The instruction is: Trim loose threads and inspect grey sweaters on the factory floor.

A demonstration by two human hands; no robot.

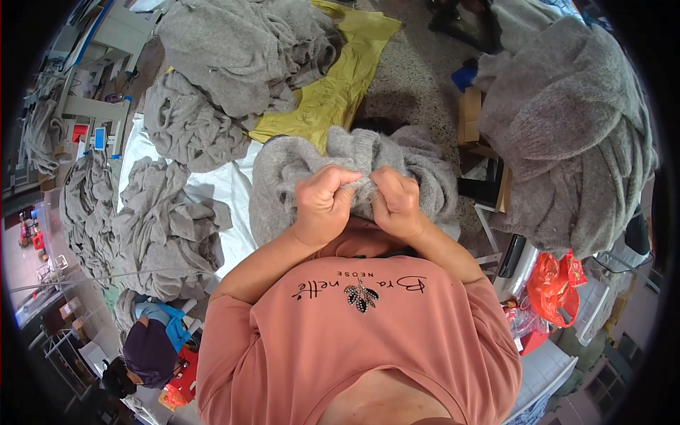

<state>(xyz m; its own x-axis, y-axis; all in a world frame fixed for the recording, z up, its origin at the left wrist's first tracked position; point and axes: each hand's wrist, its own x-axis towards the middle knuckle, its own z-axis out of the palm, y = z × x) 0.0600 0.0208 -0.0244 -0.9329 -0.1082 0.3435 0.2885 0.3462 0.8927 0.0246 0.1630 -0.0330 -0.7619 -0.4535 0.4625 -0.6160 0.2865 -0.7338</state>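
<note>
A fuzzy grey knit garment point(428, 166) lies bunched over my lap. My left hand point(324, 202) is closed on a fold of it, thumb and fingers pinched together. Close beside it, my right hand point(397, 200) pinches the same fabric, the two thumbs nearly meeting. A short bit of the knit shows between the fingertips. Whether a seam or something small sits inside the pinch is hidden by my fingers.
Heaps of grey knitwear point(241, 53) lie ahead on a yellow sheet point(340, 92) and at left on a white sheet point(237, 234). Another large grey pile point(567, 127) rises at right, beside a cardboard box point(469, 113) and red plastic bag point(549, 287). A person point(150, 347) is at lower left.
</note>
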